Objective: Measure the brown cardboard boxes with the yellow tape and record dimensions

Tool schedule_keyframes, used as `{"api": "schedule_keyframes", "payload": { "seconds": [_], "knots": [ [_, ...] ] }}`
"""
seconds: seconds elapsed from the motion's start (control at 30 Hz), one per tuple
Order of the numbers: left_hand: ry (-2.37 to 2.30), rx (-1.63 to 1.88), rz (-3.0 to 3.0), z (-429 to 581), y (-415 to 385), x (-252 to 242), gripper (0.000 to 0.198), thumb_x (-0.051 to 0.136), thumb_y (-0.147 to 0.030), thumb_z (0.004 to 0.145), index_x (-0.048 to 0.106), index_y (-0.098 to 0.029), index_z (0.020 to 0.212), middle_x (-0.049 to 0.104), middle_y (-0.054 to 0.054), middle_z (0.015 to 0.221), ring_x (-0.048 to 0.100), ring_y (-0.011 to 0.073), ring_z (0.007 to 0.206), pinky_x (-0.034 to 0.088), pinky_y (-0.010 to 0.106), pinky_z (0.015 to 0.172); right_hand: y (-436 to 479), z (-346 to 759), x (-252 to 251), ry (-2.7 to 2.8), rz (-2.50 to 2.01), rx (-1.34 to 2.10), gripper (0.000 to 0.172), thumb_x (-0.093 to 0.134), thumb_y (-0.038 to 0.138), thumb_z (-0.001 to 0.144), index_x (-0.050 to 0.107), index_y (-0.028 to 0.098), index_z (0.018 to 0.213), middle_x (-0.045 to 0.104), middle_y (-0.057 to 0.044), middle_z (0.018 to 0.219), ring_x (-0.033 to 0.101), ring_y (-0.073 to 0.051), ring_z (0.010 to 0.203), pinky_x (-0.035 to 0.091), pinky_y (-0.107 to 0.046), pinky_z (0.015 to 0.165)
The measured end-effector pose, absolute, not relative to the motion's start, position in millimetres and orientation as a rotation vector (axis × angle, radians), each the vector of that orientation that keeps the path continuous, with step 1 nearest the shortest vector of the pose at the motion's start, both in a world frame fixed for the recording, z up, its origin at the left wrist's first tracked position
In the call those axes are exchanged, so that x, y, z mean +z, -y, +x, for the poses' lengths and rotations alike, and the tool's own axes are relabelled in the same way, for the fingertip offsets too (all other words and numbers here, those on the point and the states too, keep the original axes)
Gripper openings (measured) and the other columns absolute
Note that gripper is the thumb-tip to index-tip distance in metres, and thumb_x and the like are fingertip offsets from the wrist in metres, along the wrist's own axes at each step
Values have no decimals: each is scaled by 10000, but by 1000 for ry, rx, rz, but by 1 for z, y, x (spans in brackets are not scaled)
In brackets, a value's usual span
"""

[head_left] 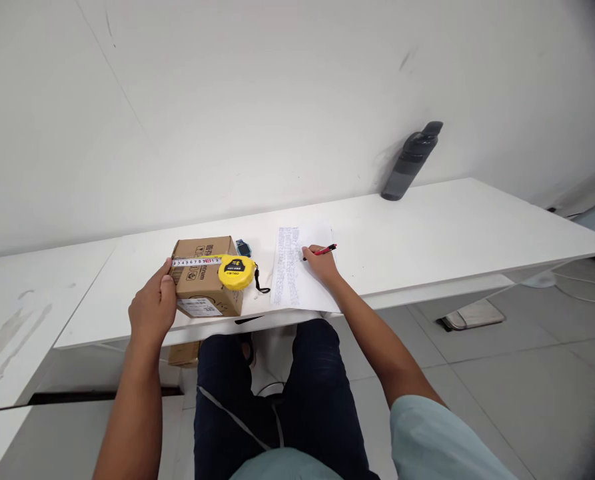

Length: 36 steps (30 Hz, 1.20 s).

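Observation:
A cardboard box (210, 293) sits near the front edge of the desk, a printed label on its near side. Across its top lies the stretched blade of a tape measure (236, 273); the yellow case rests at the box's right edge with a black strap hanging off. My left hand (152, 303) is closed at the box's left side, its fingertips pinching the blade's end against the edge. In my right hand (322, 267) is a red and black pen (326, 251), its tip on a handwritten sheet of paper (304, 293). Behind the box lies a watch (243, 248).
A dark bottle (410, 163) stands at the back of the white desk (427, 233), against the wall. Beneath the desk are another cardboard box (184, 355) and a flat object (472, 316) on the floor. A stained table (17, 320) adjoins at left.

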<state>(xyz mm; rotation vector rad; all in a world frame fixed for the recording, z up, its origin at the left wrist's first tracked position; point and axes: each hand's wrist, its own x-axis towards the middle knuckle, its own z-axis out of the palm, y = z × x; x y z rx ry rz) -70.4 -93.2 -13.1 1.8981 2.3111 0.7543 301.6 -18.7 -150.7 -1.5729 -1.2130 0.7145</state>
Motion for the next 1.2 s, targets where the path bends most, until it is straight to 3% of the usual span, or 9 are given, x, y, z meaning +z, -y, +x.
{"api": "schedule_keyframes", "payload": {
  "seconds": [0.27,0.87,1.07,1.13,1.2],
  "knots": [
    [-2306,786,1902,-71,92,-14,529,315,-388,1008,554,-299,1472,634,71,1412,610,358,1236,493,503,990,21,300,-151,1168,-1613,660,361,491,440,845,362,238,574,390,43,558,373,-145,588,295,-300,598],
    [-2282,838,1903,-76,91,-20,517,332,-347,1003,567,-281,1460,657,76,1379,630,362,1210,498,532,978,22,301,-153,1236,-1705,555,352,435,471,853,470,230,598,561,6,631,496,-154,653,357,-287,637],
    [-2186,858,1909,-76,107,-25,513,342,-305,992,587,-251,1439,608,16,1441,617,284,1268,485,423,1044,33,296,-155,1379,-1677,468,382,441,497,824,472,232,550,535,-32,540,515,-204,612,360,-319,595],
    [-2184,868,1905,-76,108,-26,524,324,-308,993,572,-259,1452,589,0,1461,603,268,1290,487,400,1044,29,301,-162,1500,-1774,374,402,424,501,874,544,222,611,591,-46,589,561,-218,616,385,-314,577],
    [-2180,882,1898,-76,109,-26,533,306,-312,995,562,-263,1460,571,-13,1479,584,258,1315,488,385,1042,26,305,-166,1728,-1756,148,310,439,397,908,671,210,821,705,-97,856,643,-246,768,429,-317,608]
  ]
}}
